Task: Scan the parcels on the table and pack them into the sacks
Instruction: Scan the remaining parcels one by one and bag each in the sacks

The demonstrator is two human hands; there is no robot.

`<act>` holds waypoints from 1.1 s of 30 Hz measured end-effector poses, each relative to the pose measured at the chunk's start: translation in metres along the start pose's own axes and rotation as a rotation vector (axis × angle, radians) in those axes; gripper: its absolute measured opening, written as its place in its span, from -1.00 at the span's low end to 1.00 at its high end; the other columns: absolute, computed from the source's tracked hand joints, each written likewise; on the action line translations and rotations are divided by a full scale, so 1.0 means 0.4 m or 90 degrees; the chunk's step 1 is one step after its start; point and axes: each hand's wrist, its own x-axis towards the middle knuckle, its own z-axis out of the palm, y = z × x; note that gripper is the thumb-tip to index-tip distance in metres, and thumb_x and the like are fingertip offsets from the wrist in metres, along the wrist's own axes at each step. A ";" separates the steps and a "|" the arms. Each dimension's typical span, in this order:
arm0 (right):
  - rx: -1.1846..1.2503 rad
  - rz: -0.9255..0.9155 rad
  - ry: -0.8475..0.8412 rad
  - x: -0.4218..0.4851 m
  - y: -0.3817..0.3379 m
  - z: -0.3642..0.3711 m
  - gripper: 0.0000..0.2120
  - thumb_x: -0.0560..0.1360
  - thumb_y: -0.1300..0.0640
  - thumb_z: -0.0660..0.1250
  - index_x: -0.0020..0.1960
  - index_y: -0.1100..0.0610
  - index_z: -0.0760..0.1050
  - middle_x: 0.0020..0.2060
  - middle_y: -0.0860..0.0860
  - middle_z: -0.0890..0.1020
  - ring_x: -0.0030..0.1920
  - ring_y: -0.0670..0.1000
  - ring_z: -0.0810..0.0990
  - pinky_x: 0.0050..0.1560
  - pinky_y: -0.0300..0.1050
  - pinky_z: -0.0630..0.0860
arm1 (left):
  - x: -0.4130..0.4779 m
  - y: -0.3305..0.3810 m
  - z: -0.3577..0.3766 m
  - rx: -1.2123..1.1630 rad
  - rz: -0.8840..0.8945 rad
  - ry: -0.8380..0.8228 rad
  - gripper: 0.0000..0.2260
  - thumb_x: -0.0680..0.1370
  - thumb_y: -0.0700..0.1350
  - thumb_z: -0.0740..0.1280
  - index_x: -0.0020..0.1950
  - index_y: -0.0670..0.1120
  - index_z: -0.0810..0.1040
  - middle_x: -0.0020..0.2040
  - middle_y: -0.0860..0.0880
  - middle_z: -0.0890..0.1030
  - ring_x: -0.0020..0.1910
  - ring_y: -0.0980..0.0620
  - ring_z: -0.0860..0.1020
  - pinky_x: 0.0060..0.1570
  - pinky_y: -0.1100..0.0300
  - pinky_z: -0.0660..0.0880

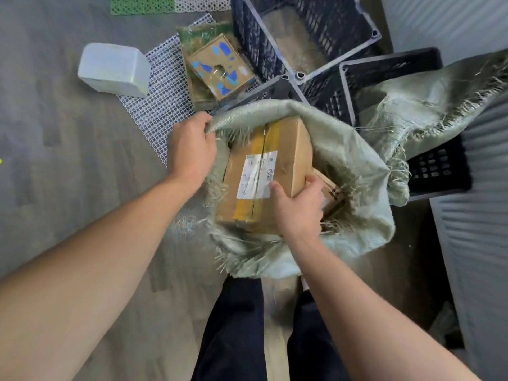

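Note:
A grey-green woven sack (349, 160) stands open on the floor in front of me. My left hand (192, 145) grips its frayed rim at the upper left and holds the mouth open. My right hand (297, 204) grips the near right corner of a brown cardboard parcel (291, 152) with yellow tape and a white label, which sits in the sack's mouth. A smaller cardboard box (330, 191) lies deeper in the sack, mostly hidden to the right of my right hand.
Another sack (189, 37) behind holds a cardboard box with blue patches (220, 64). A white block (115, 68) and a white mesh mat (162, 108) lie on the floor at left. Dark plastic crates (299, 31) stand behind and right. A second sack (439, 89) drapes over a crate.

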 end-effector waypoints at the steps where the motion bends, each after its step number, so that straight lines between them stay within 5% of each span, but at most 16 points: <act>1: -0.015 0.008 0.017 0.024 -0.027 0.008 -0.30 0.47 -0.24 0.35 0.48 -0.03 0.15 0.43 0.00 0.35 0.35 0.22 0.39 0.33 0.28 0.34 | 0.009 -0.005 -0.011 -0.008 0.010 0.015 -0.81 0.53 -0.27 0.29 0.08 -0.17 0.63 -0.15 -0.14 0.66 -0.22 -0.13 0.54 -0.25 0.09 0.39; 8: -0.076 -0.014 -0.142 0.119 -0.047 0.052 -0.22 0.58 -0.18 0.24 0.62 0.17 0.01 0.58 0.12 0.14 0.56 0.19 0.13 0.50 0.13 0.12 | 0.030 -0.031 0.000 0.082 -0.048 -0.074 -0.88 0.58 -0.17 0.28 -0.11 -0.15 0.57 -0.29 -0.07 0.50 -0.27 -0.09 0.41 -0.29 0.09 0.26; 12: -0.014 -0.120 -0.076 0.112 -0.032 0.006 -0.35 0.59 -0.02 0.28 0.59 0.12 0.15 0.51 0.05 0.29 0.48 0.07 0.29 0.48 -0.05 0.23 | 0.005 -0.049 0.037 0.065 -0.088 -0.089 -0.87 0.59 -0.12 0.28 0.04 -0.07 0.61 -0.13 -0.07 0.65 -0.14 -0.13 0.58 -0.21 0.03 0.50; 15: -0.054 -0.225 -0.023 0.115 -0.025 -0.022 -0.49 0.59 0.04 0.30 0.50 0.12 0.29 0.41 0.01 0.40 0.40 0.00 0.38 0.37 -0.20 0.26 | -0.012 -0.045 0.058 0.044 -0.092 -0.077 -0.88 0.59 -0.10 0.29 0.10 -0.07 0.54 -0.02 -0.04 0.62 -0.07 -0.08 0.56 -0.19 0.04 0.49; 19: -0.087 -0.366 0.027 0.157 -0.032 -0.052 -0.59 0.57 0.09 0.32 0.39 0.12 0.41 0.30 0.00 0.47 0.26 0.02 0.47 0.31 -0.03 0.44 | -0.011 -0.046 0.083 0.053 -0.091 -0.073 -0.72 0.55 -0.04 0.35 0.21 -0.09 0.43 0.18 -0.07 0.47 0.07 -0.04 0.48 -0.08 0.06 0.46; 23: -0.150 -0.512 0.075 0.211 -0.077 -0.055 -0.64 0.57 0.10 0.33 0.34 0.17 0.46 0.29 0.04 0.50 0.33 0.04 0.44 0.35 -0.23 0.29 | 0.012 -0.046 0.102 0.098 0.001 -0.030 -0.48 0.47 0.10 0.41 0.33 -0.09 0.36 0.28 -0.10 0.39 0.24 -0.07 0.41 0.24 0.03 0.40; 28: -0.264 -0.592 0.124 0.280 -0.145 -0.023 -0.55 0.56 0.05 0.34 0.41 0.15 0.42 0.38 0.12 0.45 0.43 0.18 0.37 0.44 0.18 0.28 | 0.065 -0.050 0.130 0.162 0.092 -0.089 -0.41 0.50 0.15 0.37 0.44 -0.06 0.31 0.35 -0.08 0.42 0.32 -0.09 0.40 0.30 -0.04 0.33; 31: -0.443 -0.466 0.077 0.326 -0.182 -0.011 -0.34 0.56 -0.01 0.36 0.57 -0.02 0.14 0.54 0.12 0.23 0.57 0.26 0.08 0.50 0.41 -0.07 | 0.086 -0.065 0.147 0.189 0.099 -0.126 -0.40 0.50 0.06 0.41 0.47 -0.05 0.29 0.37 -0.08 0.43 0.35 -0.10 0.40 0.32 -0.06 0.32; 33: -0.522 -0.381 0.051 0.360 -0.190 -0.006 -0.29 0.56 -0.02 0.36 0.58 -0.08 0.08 0.53 0.10 0.25 0.57 0.26 0.08 0.46 0.47 -0.13 | 0.101 -0.079 0.149 0.182 0.073 -0.129 -0.46 0.52 -0.01 0.41 0.45 -0.05 0.32 0.32 -0.09 0.48 0.29 -0.11 0.46 0.29 -0.08 0.36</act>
